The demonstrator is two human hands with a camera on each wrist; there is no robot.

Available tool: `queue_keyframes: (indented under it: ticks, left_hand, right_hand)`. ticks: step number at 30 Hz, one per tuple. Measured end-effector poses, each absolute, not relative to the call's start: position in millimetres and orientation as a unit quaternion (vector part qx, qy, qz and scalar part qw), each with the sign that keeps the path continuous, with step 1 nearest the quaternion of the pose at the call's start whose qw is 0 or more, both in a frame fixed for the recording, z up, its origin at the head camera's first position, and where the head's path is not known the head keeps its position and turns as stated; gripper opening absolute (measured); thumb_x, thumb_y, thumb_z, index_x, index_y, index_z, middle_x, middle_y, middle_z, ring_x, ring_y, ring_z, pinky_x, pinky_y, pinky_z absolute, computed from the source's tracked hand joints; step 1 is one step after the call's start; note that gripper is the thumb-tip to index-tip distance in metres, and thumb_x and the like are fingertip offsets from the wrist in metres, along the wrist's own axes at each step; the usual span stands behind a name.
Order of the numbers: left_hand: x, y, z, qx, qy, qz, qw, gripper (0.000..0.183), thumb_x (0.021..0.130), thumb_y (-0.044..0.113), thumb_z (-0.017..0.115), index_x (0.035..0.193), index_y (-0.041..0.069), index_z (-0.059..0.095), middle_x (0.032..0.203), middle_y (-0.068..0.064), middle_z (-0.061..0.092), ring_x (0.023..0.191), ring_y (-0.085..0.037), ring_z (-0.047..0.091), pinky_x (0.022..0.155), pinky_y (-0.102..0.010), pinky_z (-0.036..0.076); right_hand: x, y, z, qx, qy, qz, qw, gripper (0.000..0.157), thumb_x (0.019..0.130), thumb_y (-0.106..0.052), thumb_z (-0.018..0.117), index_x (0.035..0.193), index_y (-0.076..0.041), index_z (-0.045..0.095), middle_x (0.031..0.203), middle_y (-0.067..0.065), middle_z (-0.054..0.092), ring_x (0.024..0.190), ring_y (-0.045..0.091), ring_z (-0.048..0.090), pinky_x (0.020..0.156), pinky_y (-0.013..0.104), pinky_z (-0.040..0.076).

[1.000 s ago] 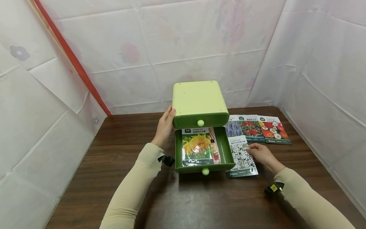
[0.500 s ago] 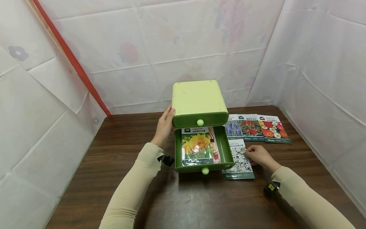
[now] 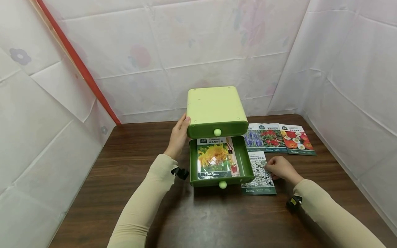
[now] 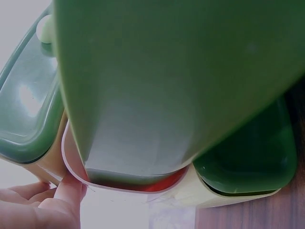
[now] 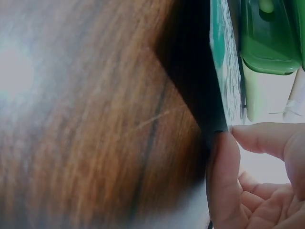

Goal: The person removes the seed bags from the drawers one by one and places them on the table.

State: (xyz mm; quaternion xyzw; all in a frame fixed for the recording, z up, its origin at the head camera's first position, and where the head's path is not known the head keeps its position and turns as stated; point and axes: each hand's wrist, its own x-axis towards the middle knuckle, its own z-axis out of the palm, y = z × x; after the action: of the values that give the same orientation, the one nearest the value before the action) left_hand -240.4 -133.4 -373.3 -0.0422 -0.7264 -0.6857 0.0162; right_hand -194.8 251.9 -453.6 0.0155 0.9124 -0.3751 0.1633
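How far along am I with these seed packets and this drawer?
Done: the drawer is pulled out, with a yellow flower packet inside. In hand: your right hand pinches the white flower packet beside the drawer; your left hand rests against the cabinet. Probably left: that packet, then perhaps the purple flower packet, red flower packet and orange flower packet on the table.

One tabletop (image 3: 130, 151), dark brown wood grain, a glossy patch toward you. Facing you: one back sheet (image 3: 108, 86), white, creased, with a faint pink print (image 3: 140, 56). On your left: one red strip (image 3: 81, 65), slanting; one grey-purple flower print (image 3: 25, 59). On your right: one side sheet (image 3: 356, 86), white, creased.
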Motion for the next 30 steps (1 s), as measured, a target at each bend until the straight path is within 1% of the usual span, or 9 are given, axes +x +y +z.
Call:
queue_keyframes:
  ticks: [4,6,9,15,17,21,24,26,30]
  left_hand:
    - [-241,-134,-373,-0.036,-0.725,-0.688,0.006,0.062,0.099,0.059,0.042,0.155,0.037,0.025,0.157,0.001,0.034,0.109,-0.023,0.058,0.087,-0.046,0.052]
    - [-242,-134,-373,-0.035,-0.723,-0.69,0.0,0.06,0.101,0.056,0.041,0.155,0.037,0.024,0.159,0.002,0.032,0.112,-0.022,0.057,0.089,-0.047,0.052]
    - [-240,-134,-370,-0.036,-0.722,-0.691,-0.003,0.058,0.103,0.051,0.04,0.156,0.034,0.023,0.159,0.0,0.031,0.111,-0.023,0.057,0.091,-0.051,0.051]
    - [-224,-129,-350,-0.041,-0.732,-0.68,-0.002,0.059,0.105,0.045,0.037,0.158,0.025,0.021,0.16,-0.005,0.03,0.1,-0.017,0.056,0.091,-0.054,0.048]
    - [-219,-128,-344,-0.044,-0.736,-0.676,-0.001,0.059,0.105,0.044,0.037,0.158,0.024,0.021,0.16,-0.005,0.031,0.096,-0.015,0.056,0.089,-0.052,0.048]
    - [-219,-128,-344,-0.046,-0.737,-0.675,0.0,0.059,0.105,0.043,0.037,0.158,0.022,0.02,0.158,-0.007,0.032,0.094,-0.012,0.057,0.09,-0.052,0.049]
    - [-228,-130,-354,-0.043,-0.729,-0.684,0.001,0.06,0.105,0.044,0.038,0.158,0.023,0.02,0.158,-0.007,0.033,0.095,-0.014,0.057,0.092,-0.056,0.049]
    - [-234,-132,-362,-0.042,-0.725,-0.688,0.0,0.06,0.105,0.045,0.038,0.158,0.025,0.02,0.158,-0.006,0.033,0.097,-0.017,0.058,0.091,-0.056,0.049]
    - [-242,-134,-371,-0.038,-0.722,-0.691,0.004,0.061,0.103,0.052,0.04,0.157,0.031,0.022,0.158,-0.001,0.033,0.105,-0.018,0.058,0.089,-0.049,0.052]
  right_hand:
    - [-195,252,-453,0.015,0.917,-0.364,0.163,0.019,0.095,-0.019,0.061,0.087,-0.001,0.06,0.08,0.01,0.062,0.065,0.018,0.061,0.057,0.033,0.057]
    - [-196,251,-453,0.015,0.918,-0.36,0.164,0.019,0.095,-0.019,0.062,0.087,-0.001,0.061,0.08,0.01,0.063,0.065,0.018,0.062,0.057,0.033,0.057]
    - [-197,251,-453,0.016,0.92,-0.355,0.165,0.019,0.094,-0.019,0.062,0.088,-0.001,0.062,0.082,0.01,0.063,0.065,0.017,0.062,0.057,0.032,0.057]
    - [-198,252,-453,0.02,0.921,-0.351,0.165,0.019,0.094,-0.019,0.061,0.091,0.0,0.063,0.083,0.011,0.064,0.065,0.017,0.062,0.057,0.032,0.057]
    - [-197,253,-451,0.021,0.923,-0.349,0.161,0.02,0.095,-0.019,0.06,0.093,0.001,0.064,0.085,0.013,0.065,0.065,0.018,0.063,0.057,0.032,0.057]
    - [-197,255,-446,0.012,0.926,-0.348,0.146,0.025,0.098,-0.021,0.056,0.098,0.003,0.063,0.088,0.015,0.065,0.068,0.018,0.063,0.058,0.032,0.057]
    - [-199,257,-439,-0.004,0.924,-0.363,0.121,0.028,0.101,-0.022,0.05,0.101,0.003,0.061,0.088,0.015,0.066,0.071,0.018,0.063,0.06,0.031,0.056]
    - [-199,256,-432,-0.022,0.921,-0.377,0.097,0.03,0.103,-0.025,0.047,0.101,0.002,0.06,0.084,0.014,0.065,0.069,0.018,0.061,0.06,0.031,0.053]
    - [-197,249,-416,-0.059,0.922,-0.382,0.008,0.036,0.104,-0.033,0.047,0.099,-0.001,0.061,0.076,0.009,0.059,0.062,0.016,0.051,0.056,0.031,0.044]
